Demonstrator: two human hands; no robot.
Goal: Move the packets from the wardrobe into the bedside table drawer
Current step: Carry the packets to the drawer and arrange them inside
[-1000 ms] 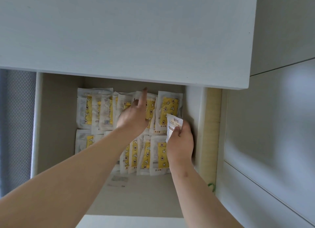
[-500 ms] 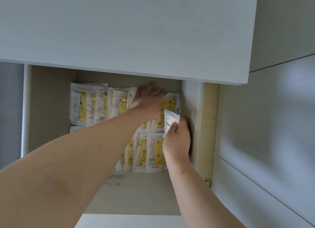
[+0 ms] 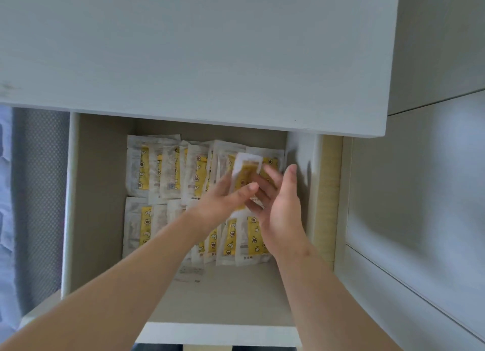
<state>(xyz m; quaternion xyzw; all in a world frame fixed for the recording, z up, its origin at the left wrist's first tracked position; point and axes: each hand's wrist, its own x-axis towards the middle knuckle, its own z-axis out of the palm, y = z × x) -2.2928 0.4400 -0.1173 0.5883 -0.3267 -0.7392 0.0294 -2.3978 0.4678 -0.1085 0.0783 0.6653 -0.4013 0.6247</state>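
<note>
1. Two rows of packets already lie flat in the drawer (image 3: 223,300). Its near end is bare floor, apart from a pale flat slip (image 3: 189,272) that I cannot identify.
2. The near row (image 3: 143,224) runs from mid-drawer to the drawer's right wall, its packets overlapping like shingles.
3. My left grip (image 3: 223,203) and right grip (image 3: 282,211) meet over the drawer's right half, above the seam between the rows.
4. The left grip seems to pinch the lower part of one yellow packet (image 3: 245,170), thumb across its face, though blur softens this. The right grip is spread, fingers straight, just beside the packet and perhaps touching its back.
5. The far row (image 3: 141,167) lies toward the drawer's back, partly under the desk top (image 3: 210,48).
6. I judge this is the placing step. The next move calls for laying the packet flat at the far row's right end, overlapping its neighbour, then letting go without disturbing the rows.
</note>
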